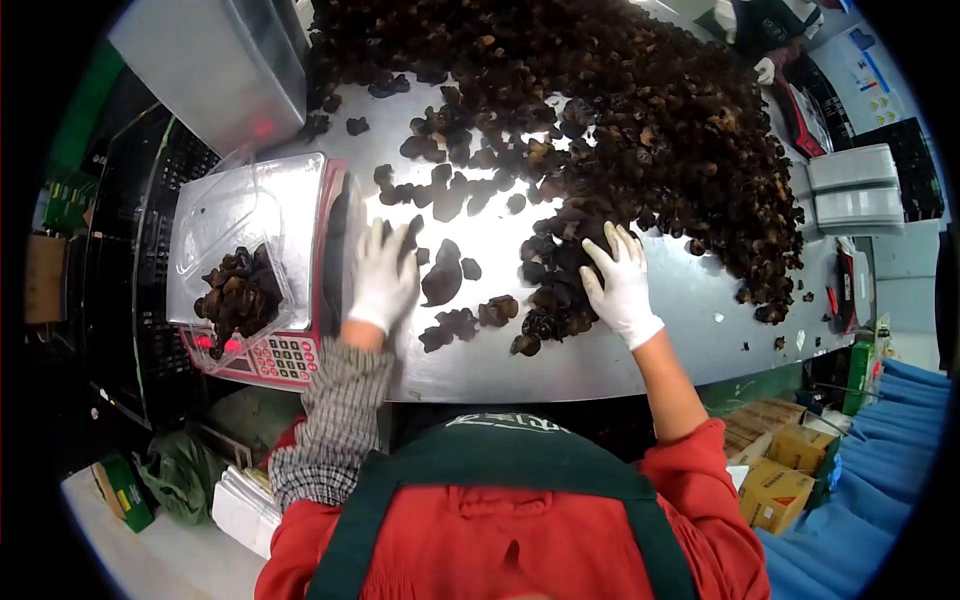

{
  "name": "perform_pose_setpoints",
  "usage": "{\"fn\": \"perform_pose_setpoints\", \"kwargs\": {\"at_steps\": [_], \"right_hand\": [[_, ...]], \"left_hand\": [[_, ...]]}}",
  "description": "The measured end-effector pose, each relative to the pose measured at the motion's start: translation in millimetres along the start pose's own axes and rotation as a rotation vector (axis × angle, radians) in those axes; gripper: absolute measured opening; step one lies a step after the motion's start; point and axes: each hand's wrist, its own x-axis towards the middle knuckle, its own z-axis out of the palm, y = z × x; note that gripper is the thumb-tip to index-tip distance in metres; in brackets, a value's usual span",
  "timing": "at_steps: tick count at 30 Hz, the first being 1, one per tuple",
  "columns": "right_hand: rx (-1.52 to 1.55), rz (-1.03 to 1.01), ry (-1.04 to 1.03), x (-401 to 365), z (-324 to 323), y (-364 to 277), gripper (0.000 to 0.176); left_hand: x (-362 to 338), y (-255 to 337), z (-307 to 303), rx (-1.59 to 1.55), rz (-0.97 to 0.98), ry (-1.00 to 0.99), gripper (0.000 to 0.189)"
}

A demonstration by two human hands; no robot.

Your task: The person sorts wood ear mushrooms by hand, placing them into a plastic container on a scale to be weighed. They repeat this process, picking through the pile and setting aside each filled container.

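Stood over a steel table (560,375), most of it buried under a broad heap of dark dried fungus (640,100) and cut off at the top of the view. Looked through a round lens, with the corners blacked out and the edges bent.

Laid the left hand (382,275), white-gloved, fingers spread and flat, on the table just beside the scale (290,355), among loose pieces. Could not see under the palm, so could not tell whether anything lay beneath. Rested the right hand (620,285), gloved too, fingers splayed open, on a small pile (550,295) at the heap's near side. Gripped nothing visibly with either.

Saw a clear plastic box (215,225) on the scale, with fungus at its near end and its lid hard to make out against the glare.

Found bare steel only between the hands and along the near edge, right of the right wrist. Had little open room elsewhere, with the scale hard on the left and the heap ahead. Glimpsed another person's gloved hand (765,70) at the far right corner, body mostly cut off.

Made out number keys on the scale's red panel, digits too small to read. Could not read the pale lettering at the apron (520,455) collar, the wall poster (868,70), or the printing on the cardboard boxes (785,470) below the table's right end.
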Motion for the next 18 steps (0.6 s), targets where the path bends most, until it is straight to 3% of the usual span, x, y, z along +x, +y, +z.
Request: {"fn": "perform_pose_setpoints", "kwargs": {"at_steps": [2, 6, 9, 13, 15, 17, 18], "right_hand": [[0.193, -0.081, -0.031, 2.5, -7.8, -38.1, 0.038], [0.248, -0.301, -0.196, -14.2, 17.0, -90.9, 0.025], [0.164, -0.227, -0.182, -29.9, 13.6, -65.0, 0.015], [0.164, -0.162, -0.059, -34.9, -13.9, -41.9, 0.012], [0.186, -0.108, 0.012, -31.8, -24.7, -27.0, 0.015], [0.232, 0.019, 0.077, -34.4, -29.6, -6.6, 0.018], [0.295, 0.096, 0.129, -37.8, -32.8, 3.8, 0.019]], "left_hand": [[-46.4, 9.1, -9.1, -0.083, 0.135, -0.021, 0.039], [-66.4, 25.4, -20.6, -0.139, 0.454, -0.092, 0.045], [-70.5, 16.9, -38.9, -0.081, 0.368, 0.013, 0.047], [-82.5, -0.9, -30.6, 0.034, 0.23, 0.011, 0.083], [-90.3, 6.6, -23.8, -0.134, 0.276, -0.094, 0.092], [-94.7, 18.6, -20.1, -0.149, 0.394, -0.113, 0.095], [-96.1, 21.4, -20.6, -0.159, 0.366, -0.082, 0.098]]}}
